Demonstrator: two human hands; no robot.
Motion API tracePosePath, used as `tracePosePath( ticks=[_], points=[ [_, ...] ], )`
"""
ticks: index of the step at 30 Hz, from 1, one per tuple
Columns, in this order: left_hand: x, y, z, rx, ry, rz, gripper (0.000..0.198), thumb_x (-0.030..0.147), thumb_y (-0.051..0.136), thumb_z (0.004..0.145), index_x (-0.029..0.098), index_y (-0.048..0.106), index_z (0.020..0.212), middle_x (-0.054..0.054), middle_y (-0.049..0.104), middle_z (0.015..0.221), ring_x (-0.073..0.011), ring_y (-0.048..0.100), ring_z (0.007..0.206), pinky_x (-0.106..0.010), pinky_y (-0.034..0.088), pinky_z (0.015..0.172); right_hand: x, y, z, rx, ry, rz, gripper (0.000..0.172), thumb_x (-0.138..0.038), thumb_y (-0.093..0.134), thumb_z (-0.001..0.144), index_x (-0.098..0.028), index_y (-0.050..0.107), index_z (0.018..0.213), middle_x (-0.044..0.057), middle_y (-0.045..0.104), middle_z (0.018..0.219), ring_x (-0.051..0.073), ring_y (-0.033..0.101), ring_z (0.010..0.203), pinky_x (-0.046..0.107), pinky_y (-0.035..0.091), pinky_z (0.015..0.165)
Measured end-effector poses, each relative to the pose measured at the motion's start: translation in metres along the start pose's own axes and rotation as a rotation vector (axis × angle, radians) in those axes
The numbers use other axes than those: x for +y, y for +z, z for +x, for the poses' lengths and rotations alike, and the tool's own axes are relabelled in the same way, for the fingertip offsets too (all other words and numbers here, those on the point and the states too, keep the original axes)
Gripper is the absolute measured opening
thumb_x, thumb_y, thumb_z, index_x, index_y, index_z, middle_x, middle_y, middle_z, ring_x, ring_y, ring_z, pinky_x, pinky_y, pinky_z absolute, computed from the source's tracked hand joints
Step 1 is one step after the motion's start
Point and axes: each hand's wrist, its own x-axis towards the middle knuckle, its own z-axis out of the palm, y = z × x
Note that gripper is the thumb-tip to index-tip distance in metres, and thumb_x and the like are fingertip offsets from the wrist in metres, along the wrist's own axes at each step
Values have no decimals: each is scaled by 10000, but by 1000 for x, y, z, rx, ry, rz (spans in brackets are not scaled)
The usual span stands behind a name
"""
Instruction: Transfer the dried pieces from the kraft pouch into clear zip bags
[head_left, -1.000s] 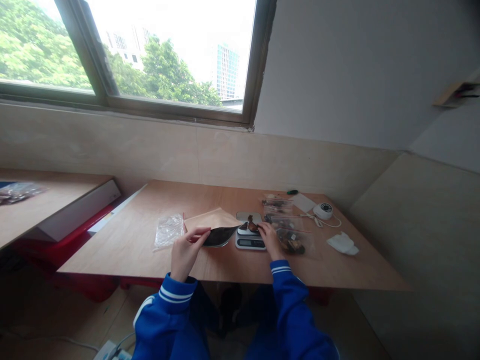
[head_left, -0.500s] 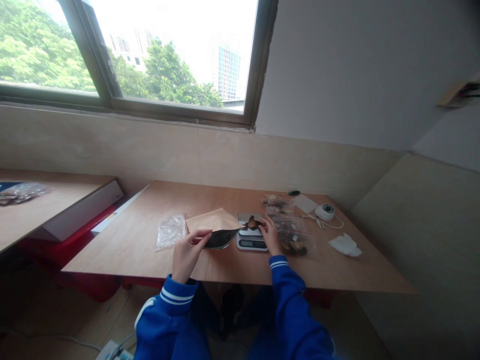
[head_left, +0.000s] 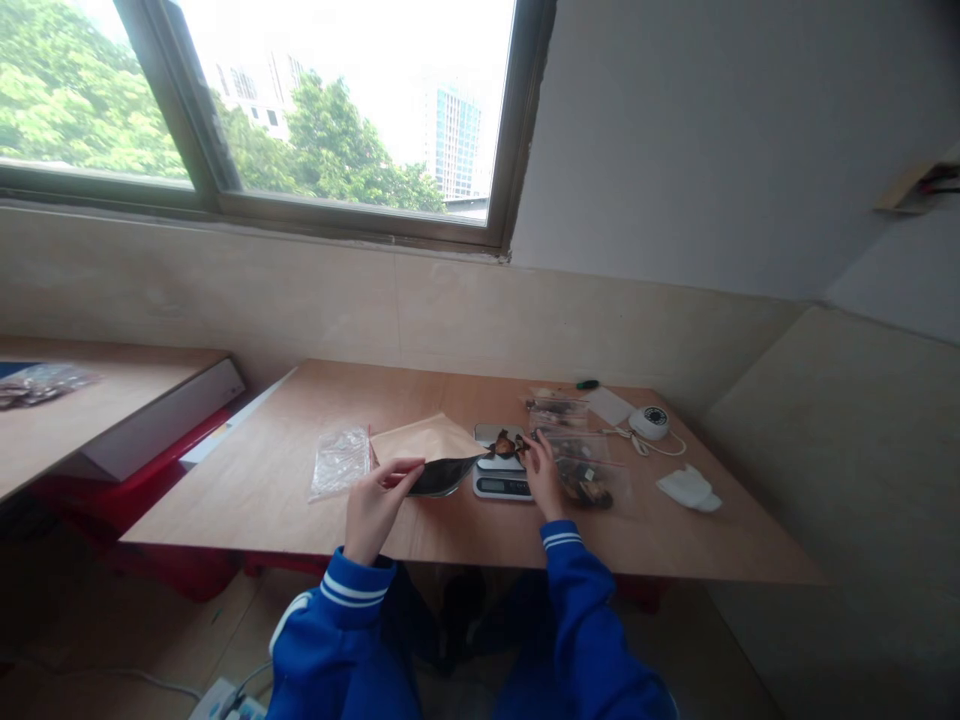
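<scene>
My left hand (head_left: pixel 381 503) pinches the near edge of a kraft paper bag (head_left: pixel 431 436). Its mouth gapes toward me and shows a dark inside, with the far corner reaching the scale. On the white digital scale (head_left: pixel 501 487) lie brown, crinkled dried pieces (head_left: pixel 504 443). At the scale's right side, my right hand (head_left: pixel 543 474) has its fingertips closed around a small dark dried piece (head_left: pixel 520 446). The fingers partly cover that piece.
Several clear zip bags (head_left: pixel 585 484) with dark dried contents lie right of the scale. Beyond them are a white round device (head_left: pixel 649 423) with a cable and a crumpled white tissue (head_left: pixel 688 488). A clear plastic bag (head_left: pixel 339 463) lies left of the paper bag.
My right hand has shifted slightly to the right, and the dark piece at its fingertips looks more apart from the brown pieces. My left hand keeps its hold on the paper bag.
</scene>
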Motion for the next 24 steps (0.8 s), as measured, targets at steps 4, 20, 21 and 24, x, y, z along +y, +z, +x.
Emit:
tracePosePath(
  ticks=[4,20,21,24],
  points=[
    [1,0,0,2,10,10,249,441,613,767,244,728,868,-2,751,872,-188,693,738,-279,552,687,2,-6,-6,1,-34,-47,370,-281,329,922,-182,589,1165,148,431,1382,242,424,1285,450,401,1033],
    [0,1,0,-15,-10,-4,267,454,612,765,242,728,879,-12,753,889,-192,698,756,-284,551,700,-2,-13,-2,61,13,-52,384,-374,317,933,-152,621,1010,149,626,1011,242,585,987,453,466,920],
    [0,1,0,-16,-11,-7,270,453,612,765,239,728,880,-14,753,890,-193,698,758,-285,551,701,-4,-13,-5,66,16,-52,383,-378,320,933,-153,620,1010,151,619,1020,245,581,996,454,464,922],
    [0,0,0,-19,-4,-14,276,454,610,764,231,728,876,-21,753,886,-198,699,761,-290,554,700,-17,-13,-15,92,23,-54,371,-370,329,931,-156,617,1023,159,590,1064,255,552,1049,469,442,948]
  ],
)
